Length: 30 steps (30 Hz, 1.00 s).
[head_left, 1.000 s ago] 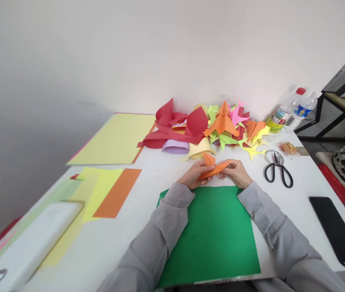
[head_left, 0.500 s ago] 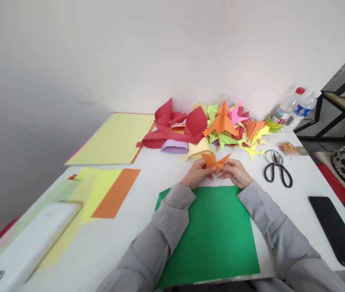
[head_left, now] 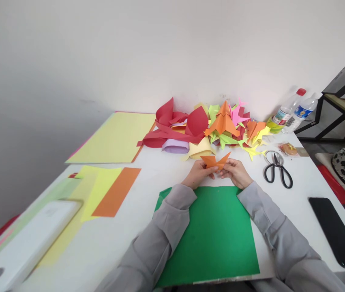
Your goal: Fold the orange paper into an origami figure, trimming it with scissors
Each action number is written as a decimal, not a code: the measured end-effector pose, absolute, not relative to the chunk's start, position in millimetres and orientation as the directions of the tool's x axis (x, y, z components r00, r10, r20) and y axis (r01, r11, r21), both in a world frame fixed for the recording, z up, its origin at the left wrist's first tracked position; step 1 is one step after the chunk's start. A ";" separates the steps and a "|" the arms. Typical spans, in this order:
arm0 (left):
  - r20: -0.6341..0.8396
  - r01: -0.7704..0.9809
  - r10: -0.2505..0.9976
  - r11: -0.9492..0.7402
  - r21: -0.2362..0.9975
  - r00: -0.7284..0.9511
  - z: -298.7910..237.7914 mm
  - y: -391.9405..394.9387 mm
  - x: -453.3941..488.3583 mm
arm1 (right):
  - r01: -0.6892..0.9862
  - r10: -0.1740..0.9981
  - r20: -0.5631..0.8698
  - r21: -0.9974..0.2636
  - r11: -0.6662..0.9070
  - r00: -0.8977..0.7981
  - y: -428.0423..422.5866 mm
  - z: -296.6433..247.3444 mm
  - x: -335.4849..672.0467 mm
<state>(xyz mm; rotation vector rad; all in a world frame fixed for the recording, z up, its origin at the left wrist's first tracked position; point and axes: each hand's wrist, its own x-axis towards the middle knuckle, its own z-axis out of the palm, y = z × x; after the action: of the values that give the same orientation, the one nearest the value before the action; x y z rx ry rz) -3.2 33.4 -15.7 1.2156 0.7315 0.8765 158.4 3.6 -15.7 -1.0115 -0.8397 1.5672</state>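
Now your left hand (head_left: 197, 175) clamps its grip on one wing of the small folded orange paper shape (head_left: 215, 161); your right hand (head_left: 236, 173) pinches the other wing, holding it just above the white bench (head_left: 160, 176), with black scissors (head_left: 277, 163) farther right.

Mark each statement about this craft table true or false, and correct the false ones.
1. The left hand and the right hand both hold the folded orange paper. True.
2. The scissors lie to the left of the green sheet. False: they lie to its right.
3. A black phone lies on the table near its right edge. True.
4. The pile of folded shapes sits on the green sheet. False: it lies beyond the hands, by the wall.
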 end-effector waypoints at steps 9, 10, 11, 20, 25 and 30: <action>-0.021 -0.152 0.870 0.110 0.982 0.493 -15.4 32.0 -1.9 | -0.398 0.980 -0.154 -0.897 -0.191 -0.123 2.8 -16.7 160.6; -0.022 -0.155 0.869 0.113 0.981 0.494 -16.7 32.7 -1.8 | -0.397 0.980 -0.152 -0.898 -0.190 -0.127 2.9 -17.1 160.6; -0.021 -0.157 0.870 0.113 0.981 0.493 -18.2 33.4 -1.7 | -0.397 0.980 -0.151 -0.898 -0.190 -0.127 3.1 -17.5 160.6; 0.004 -0.186 0.913 0.078 0.979 0.408 -19.5 30.3 4.4 | -0.415 0.985 -0.169 -0.893 -0.172 -0.044 3.5 -18.1 154.9; -0.003 -0.190 0.908 0.091 0.978 0.418 -17.8 28.6 4.8 | -0.376 0.989 -0.140 -0.915 -0.147 -0.045 3.7 -17.6 153.5; 0.025 -0.203 0.910 0.065 0.977 0.413 -20.1 29.2 4.7 | -0.349 0.984 -0.169 -0.920 -0.180 -0.061 3.1 -17.7 153.0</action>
<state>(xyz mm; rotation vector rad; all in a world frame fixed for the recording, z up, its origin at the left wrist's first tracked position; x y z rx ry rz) 4.7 29.2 -20.1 1.2110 0.7539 0.9729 153.0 3.1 -17.7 -1.0451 -0.8674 1.5088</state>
